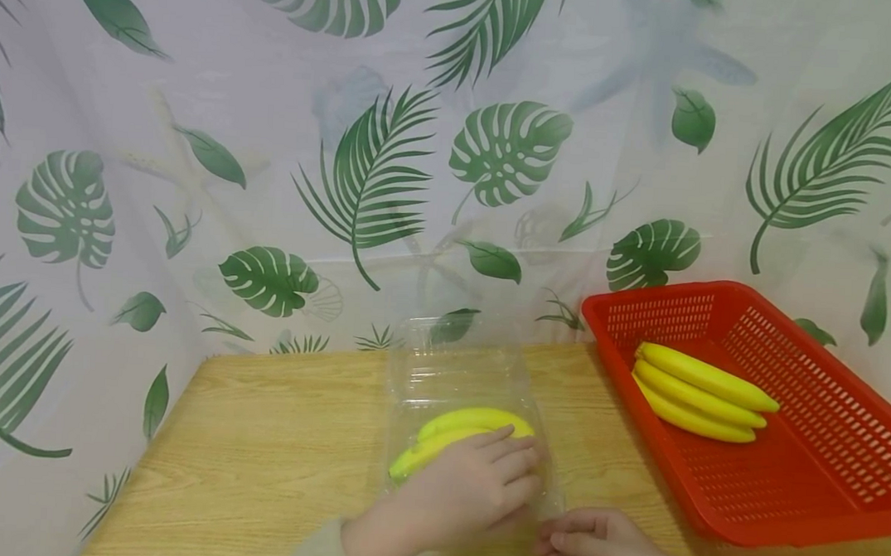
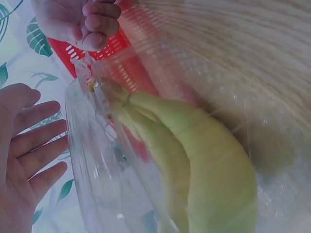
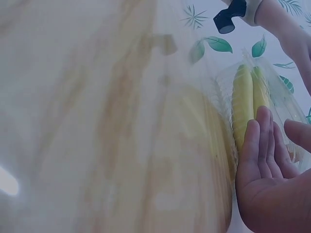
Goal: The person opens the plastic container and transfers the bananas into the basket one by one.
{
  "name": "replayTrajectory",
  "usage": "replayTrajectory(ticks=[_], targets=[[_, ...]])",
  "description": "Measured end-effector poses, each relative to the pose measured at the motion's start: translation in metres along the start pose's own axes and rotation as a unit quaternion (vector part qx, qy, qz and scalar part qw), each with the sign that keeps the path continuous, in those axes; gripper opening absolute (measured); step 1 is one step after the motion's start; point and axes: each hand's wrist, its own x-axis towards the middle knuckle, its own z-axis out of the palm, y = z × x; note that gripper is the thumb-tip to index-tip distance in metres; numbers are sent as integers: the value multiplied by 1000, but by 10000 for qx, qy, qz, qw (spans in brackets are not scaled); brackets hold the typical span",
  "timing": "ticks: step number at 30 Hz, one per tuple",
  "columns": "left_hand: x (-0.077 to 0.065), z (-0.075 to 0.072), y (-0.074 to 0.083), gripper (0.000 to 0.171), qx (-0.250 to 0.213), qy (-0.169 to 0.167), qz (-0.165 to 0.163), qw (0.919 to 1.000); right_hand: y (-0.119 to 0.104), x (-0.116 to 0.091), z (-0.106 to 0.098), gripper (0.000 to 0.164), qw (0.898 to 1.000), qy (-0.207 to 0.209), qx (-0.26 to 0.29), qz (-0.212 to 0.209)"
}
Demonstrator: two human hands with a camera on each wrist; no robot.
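Risk: the light clear clamshell [image 1: 452,365] could skid on the wooden table [image 1: 274,436] if a hand knocks it; uneven pressing could leave the yellow bananas [image 1: 477,416] proud of the rim
Yellow bananas: in the clamshell, partly beneath the left hand [image 1: 474,482]; the right hand [image 1: 605,546] is nearer the person, rightward
Left hand: fingers extended, gripping nothing; contact unclear
Right hand: loosely bent, beside the clamshell's near-right corner; touch unclear
Red basket [image 1: 803,472]: right; holds three bananas [image 1: 698,393]
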Motion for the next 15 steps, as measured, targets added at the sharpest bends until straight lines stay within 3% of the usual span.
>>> replayTrajectory(ticks=[6, 15], targets=[[-7, 0, -4, 30, 2, 80, -154, 9998, 0, 3, 6, 40, 9999, -60, -129, -17], [-18, -4, -12, 24, -179, 85, -482, 9986, -3, 7, 18, 40, 9995, -75, -313, -21]])
